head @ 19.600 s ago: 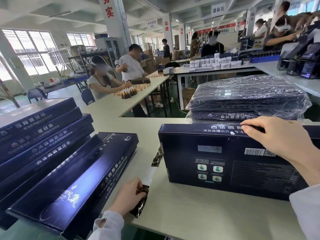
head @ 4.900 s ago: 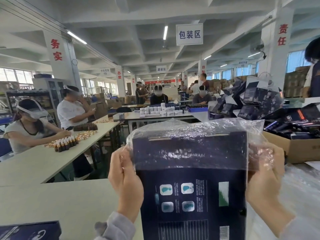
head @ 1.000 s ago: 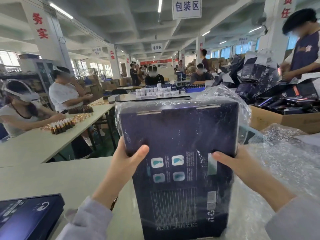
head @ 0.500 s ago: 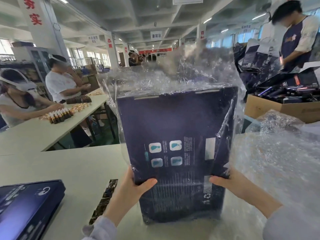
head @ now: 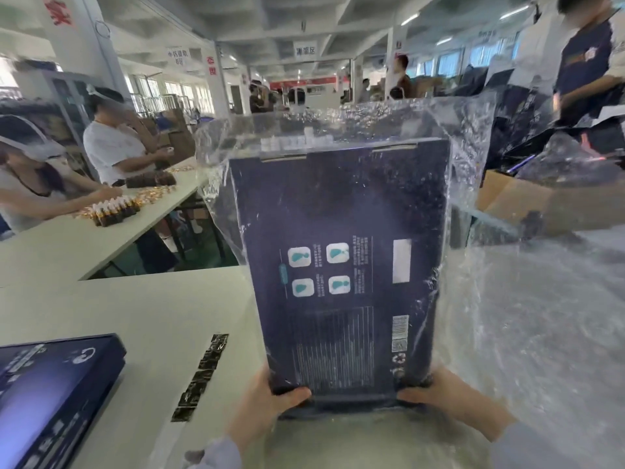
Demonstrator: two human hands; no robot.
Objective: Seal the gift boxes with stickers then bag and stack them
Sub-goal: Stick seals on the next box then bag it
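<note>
- The gift box is being held upright near the table edge, inside a clear plastic bag; the bag's loose mouth is standing above the box's top.
- The left hand is being curled round the bottom left corner, the right hand round the bottom right; box and film are being gripped together.
- The box is being judged stiff and fairly heavy, the film thin and slippery; the lower corners or long side edges are being favoured as holds.
- A sticker strip and a second box are lying to the left.
</note>
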